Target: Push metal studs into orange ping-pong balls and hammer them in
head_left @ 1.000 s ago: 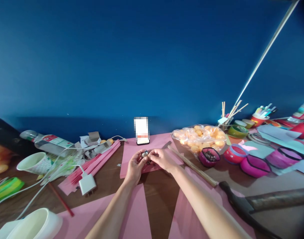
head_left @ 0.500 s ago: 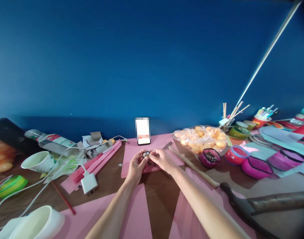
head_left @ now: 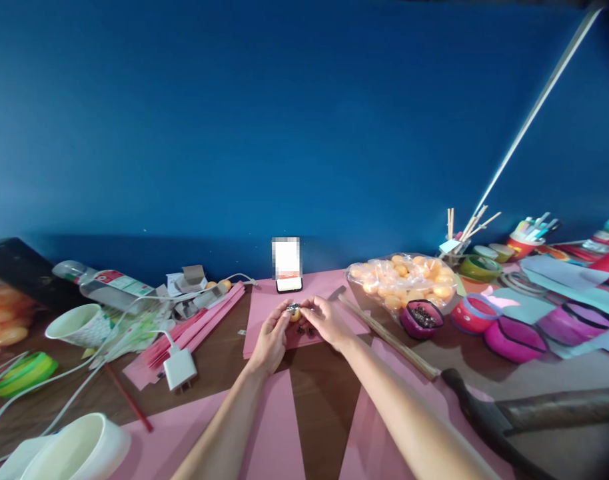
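Over the pink paper in the middle of the table, a small yellow-orange ball (head_left: 295, 313) with shiny metallic bits on its top sits between my fingertips. My left hand (head_left: 272, 339) is closed on its left side, thumb and fingers pinching it. On the ball's right edge rest the closed fingertips of my right hand (head_left: 329, 323); whether they also hold some smaller piece is hidden. A few small dark bits (head_left: 304, 331) lie on the paper just below the ball.
A phone (head_left: 287, 267) stands behind my hands. To the right are a bag of orange balls (head_left: 404, 277), a purple bowl of small dark metallic pieces (head_left: 421, 320), a wooden stick (head_left: 389, 337) and a hammer (head_left: 544, 410). A white charger (head_left: 179, 369) and paper cup (head_left: 79, 327) are left.
The ball has turned between my fingers, so more of its plain yellow side shows. My right fingers have shifted slightly, from over the top to the ball's right edge.
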`<state>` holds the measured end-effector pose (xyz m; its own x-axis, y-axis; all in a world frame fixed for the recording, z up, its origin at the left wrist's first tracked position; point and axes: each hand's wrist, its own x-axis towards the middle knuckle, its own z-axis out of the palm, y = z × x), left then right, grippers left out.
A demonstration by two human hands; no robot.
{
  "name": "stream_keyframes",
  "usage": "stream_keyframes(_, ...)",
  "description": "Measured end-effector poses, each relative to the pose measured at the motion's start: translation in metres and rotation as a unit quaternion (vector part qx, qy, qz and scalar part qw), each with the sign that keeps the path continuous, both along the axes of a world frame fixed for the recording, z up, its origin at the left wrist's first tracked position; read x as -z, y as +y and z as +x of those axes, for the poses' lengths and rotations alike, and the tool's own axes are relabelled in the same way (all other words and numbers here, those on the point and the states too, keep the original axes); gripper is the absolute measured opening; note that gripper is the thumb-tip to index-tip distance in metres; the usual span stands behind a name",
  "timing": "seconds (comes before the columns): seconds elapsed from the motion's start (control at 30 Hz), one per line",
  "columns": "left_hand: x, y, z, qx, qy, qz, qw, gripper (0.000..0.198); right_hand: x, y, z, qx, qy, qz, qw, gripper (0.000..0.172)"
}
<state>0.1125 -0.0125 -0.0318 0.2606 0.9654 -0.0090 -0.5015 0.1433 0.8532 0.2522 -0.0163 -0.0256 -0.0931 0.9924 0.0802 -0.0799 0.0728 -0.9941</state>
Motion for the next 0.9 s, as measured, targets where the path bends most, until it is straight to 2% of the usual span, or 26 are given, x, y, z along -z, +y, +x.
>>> stream_keyframes(0.17,0.0021,0.0015,0.0001,0.022,-0.017,-0.011,1.000,0.047,-0.0029,-0.0003,-0.0016,0.000,-0.006,0.007,1.000,0.027)
stream_keyframes(0.33,0.0048,0.0028,0.0001,-0.008,0.029,0.018,0.999,0.048,-0.0043,-0.0001,-0.0016,-0.016,-0.025,0.036,0.999,0.028)
stream_keyframes(0.5,0.0036,0.0020,-0.0007,-0.012,0.047,0.032,0.998,0.048,-0.0012,-0.0003,-0.0003,-0.024,-0.065,0.058,0.996,0.028)
stream_keyframes(0.63,0.0042,0.0012,-0.0002,-0.012,0.044,0.024,0.999,0.047,-0.0008,-0.0003,0.0000,-0.006,-0.111,0.077,0.991,0.035)
stream_keyframes(0.9,0.0032,0.0012,0.0005,0.000,0.008,0.009,1.000,0.047,-0.0019,-0.0011,-0.0041,0.029,-0.160,0.138,0.977,0.028)
